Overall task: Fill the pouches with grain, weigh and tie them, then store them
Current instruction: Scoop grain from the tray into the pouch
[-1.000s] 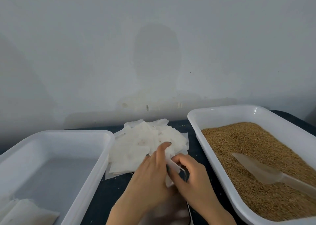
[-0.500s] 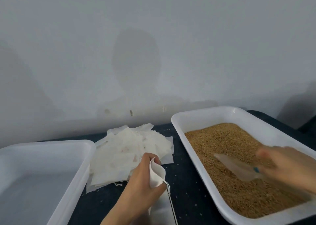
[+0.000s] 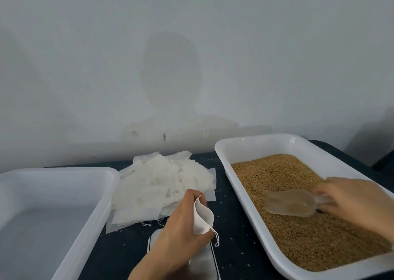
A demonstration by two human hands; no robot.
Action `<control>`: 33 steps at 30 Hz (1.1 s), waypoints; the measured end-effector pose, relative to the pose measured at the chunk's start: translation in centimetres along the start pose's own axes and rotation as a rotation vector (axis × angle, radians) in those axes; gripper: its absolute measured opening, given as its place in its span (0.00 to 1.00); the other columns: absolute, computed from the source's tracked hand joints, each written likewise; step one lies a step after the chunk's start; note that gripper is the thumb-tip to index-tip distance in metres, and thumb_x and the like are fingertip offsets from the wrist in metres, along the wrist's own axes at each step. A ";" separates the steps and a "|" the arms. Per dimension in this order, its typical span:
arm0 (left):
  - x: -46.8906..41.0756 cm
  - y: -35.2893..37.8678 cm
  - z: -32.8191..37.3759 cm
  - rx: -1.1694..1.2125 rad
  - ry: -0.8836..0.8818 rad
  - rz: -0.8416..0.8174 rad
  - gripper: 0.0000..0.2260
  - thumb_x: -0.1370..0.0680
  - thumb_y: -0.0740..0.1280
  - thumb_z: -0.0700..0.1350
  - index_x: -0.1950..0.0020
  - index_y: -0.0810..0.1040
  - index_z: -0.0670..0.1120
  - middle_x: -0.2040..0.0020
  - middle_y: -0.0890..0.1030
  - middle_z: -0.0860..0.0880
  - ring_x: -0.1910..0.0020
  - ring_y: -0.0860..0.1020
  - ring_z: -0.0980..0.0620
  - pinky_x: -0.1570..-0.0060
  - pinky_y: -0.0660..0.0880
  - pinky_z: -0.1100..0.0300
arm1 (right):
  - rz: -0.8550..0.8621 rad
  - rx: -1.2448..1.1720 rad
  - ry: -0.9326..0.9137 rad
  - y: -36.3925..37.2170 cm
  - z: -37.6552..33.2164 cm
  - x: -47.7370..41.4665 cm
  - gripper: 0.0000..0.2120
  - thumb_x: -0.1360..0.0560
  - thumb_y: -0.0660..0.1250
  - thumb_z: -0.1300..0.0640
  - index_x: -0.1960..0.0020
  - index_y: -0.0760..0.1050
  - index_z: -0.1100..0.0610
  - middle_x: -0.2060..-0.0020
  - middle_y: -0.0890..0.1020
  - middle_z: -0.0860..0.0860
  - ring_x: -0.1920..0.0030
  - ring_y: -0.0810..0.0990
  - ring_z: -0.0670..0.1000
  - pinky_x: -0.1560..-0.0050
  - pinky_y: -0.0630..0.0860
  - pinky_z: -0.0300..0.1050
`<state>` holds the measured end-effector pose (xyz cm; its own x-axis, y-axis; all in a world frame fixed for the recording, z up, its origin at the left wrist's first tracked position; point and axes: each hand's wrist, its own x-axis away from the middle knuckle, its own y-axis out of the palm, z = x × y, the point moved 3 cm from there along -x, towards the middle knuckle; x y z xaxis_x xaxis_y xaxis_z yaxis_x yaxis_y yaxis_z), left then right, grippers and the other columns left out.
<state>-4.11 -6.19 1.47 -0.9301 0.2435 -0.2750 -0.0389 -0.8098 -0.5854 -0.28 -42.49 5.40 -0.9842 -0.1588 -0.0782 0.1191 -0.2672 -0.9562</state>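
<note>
While the grip of the left hand point(image 3: 181, 222) pinches a small white fabric pouch point(image 3: 203, 217) open above the dark counter point(image 3: 234, 226), the right hand point(image 3: 358, 203) holds a clear plastic scoop point(image 3: 287, 203) in the brown grain point(image 3: 298, 241). A sagging pouch mouth could spill grain.

white pouch point(image 3: 203, 217) gaping open lower centre, flat pouch pile point(image 3: 157, 186) above it, tan grain point(image 3: 298, 232) with clear scoop point(image 3: 287, 204) on it at right.
</note>
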 end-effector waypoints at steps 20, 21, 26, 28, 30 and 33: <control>0.0 0.9 0.8 0.047 0.012 -0.030 0.15 0.34 0.63 0.51 0.52 0.63 0.64 0.56 0.72 0.65 0.57 0.72 0.62 0.59 0.71 0.70 | -0.101 -0.554 0.064 0.2 0.9 2.6 0.10 0.29 0.75 0.49 0.53 0.78 0.35 0.58 0.82 0.34 0.58 0.82 0.38 0.58 0.81 0.44; -0.1 1.1 1.0 0.066 0.014 -0.035 0.15 0.35 0.63 0.52 0.51 0.63 0.63 0.56 0.72 0.64 0.58 0.72 0.61 0.60 0.71 0.69 | -0.079 -0.586 0.069 0.0 1.3 3.1 0.12 0.30 0.76 0.52 0.53 0.79 0.36 0.57 0.81 0.31 0.57 0.81 0.37 0.59 0.81 0.44; -0.4 2.2 1.7 0.101 0.019 -0.072 0.14 0.34 0.64 0.50 0.50 0.66 0.58 0.57 0.73 0.61 0.59 0.72 0.61 0.60 0.71 0.67 | 0.032 -0.680 -0.022 -4.7 0.5 4.8 0.12 0.35 0.76 0.48 0.55 0.80 0.35 0.60 0.82 0.33 0.58 0.81 0.37 0.64 0.79 0.35; -0.4 2.3 1.9 0.109 0.019 -0.088 0.14 0.33 0.64 0.49 0.49 0.67 0.56 0.57 0.73 0.61 0.60 0.72 0.61 0.61 0.70 0.69 | -0.001 -0.723 -0.081 -6.9 -0.6 5.0 0.12 0.37 0.71 0.39 0.53 0.81 0.34 0.60 0.83 0.36 0.58 0.82 0.40 0.62 0.79 0.34; -0.5 2.3 2.1 0.111 0.013 -0.100 0.13 0.32 0.64 0.49 0.50 0.67 0.56 0.57 0.74 0.62 0.60 0.73 0.61 0.62 0.70 0.69 | -0.033 -0.759 -0.154 -8.3 -1.9 4.9 0.18 0.38 0.69 0.36 0.47 0.77 0.30 0.58 0.83 0.36 0.56 0.82 0.41 0.59 0.80 0.34; -0.7 2.3 2.5 0.087 0.017 -0.120 0.13 0.32 0.65 0.50 0.51 0.66 0.58 0.58 0.74 0.63 0.59 0.73 0.62 0.62 0.70 0.69 | -0.038 -0.780 -0.260 -9.7 -3.5 4.3 0.15 0.33 0.70 0.34 0.46 0.77 0.29 0.55 0.83 0.36 0.54 0.82 0.41 0.57 0.79 0.34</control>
<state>-4.49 -9.54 2.16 -0.9107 0.3497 -0.2200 -0.1817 -0.8172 -0.5469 -6.12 -37.23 13.29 -0.9127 -0.4033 -0.0659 -0.1327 0.4450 -0.8856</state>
